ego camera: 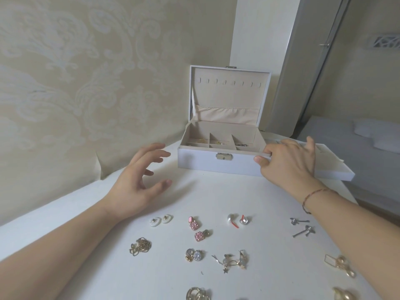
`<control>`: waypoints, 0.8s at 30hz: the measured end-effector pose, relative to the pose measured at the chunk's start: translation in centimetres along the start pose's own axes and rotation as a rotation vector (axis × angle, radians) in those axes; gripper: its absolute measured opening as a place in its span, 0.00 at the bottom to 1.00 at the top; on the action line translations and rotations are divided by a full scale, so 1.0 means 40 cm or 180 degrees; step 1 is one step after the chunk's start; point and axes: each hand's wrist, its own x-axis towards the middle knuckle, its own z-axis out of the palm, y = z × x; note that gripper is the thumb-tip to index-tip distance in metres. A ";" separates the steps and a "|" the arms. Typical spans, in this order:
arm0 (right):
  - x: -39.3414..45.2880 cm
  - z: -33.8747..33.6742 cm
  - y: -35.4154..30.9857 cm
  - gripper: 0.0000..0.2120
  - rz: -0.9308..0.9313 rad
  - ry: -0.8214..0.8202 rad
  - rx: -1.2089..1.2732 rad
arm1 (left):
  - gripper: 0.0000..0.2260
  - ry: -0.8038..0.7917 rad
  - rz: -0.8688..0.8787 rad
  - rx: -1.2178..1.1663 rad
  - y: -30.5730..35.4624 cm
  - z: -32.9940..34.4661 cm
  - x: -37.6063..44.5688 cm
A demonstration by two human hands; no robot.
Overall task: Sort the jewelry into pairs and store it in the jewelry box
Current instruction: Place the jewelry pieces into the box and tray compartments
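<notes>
A white jewelry box (201,161) stands open at the back of the table, lid upright, with a few small pieces in its rear compartments. My right hand (287,161) grips the box's front right corner, thumb on the front wall and fingers over the rim. My left hand (138,178) hovers open just left of the box, fingers spread and touching nothing. Earrings lie in pairs nearer to me: white studs (161,220), pink crystal drops (195,229), pearl and silver with red (238,219), silver pins (302,227), a gold chain (140,245).
The box's removable tray (333,167) lies to the right, partly over the table's right edge. More gold earrings (232,259) sit along the near edge (198,294) and at the right (341,265). Patterned wall runs along the left; a mirrored door stands behind on the right.
</notes>
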 end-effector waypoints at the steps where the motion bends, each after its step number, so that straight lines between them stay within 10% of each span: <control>1: 0.001 0.003 0.003 0.14 0.0005 0.0010 0.0011 | 0.22 -0.0001 0.0001 -0.0001 -0.001 0.000 0.000; 11: -0.017 0.001 0.044 0.15 -0.0205 -0.0010 0.1099 | 0.21 -0.0043 -0.0037 -0.0058 -0.002 -0.002 0.001; 19: 0.011 0.100 0.372 0.34 0.2079 -0.0576 0.1875 | 0.20 -0.0036 -0.0104 -0.0060 -0.003 0.001 0.004; 24: -0.010 0.127 0.396 0.10 0.2725 -0.0898 0.3707 | 0.23 -0.0042 -0.0480 -0.0016 -0.002 0.011 0.013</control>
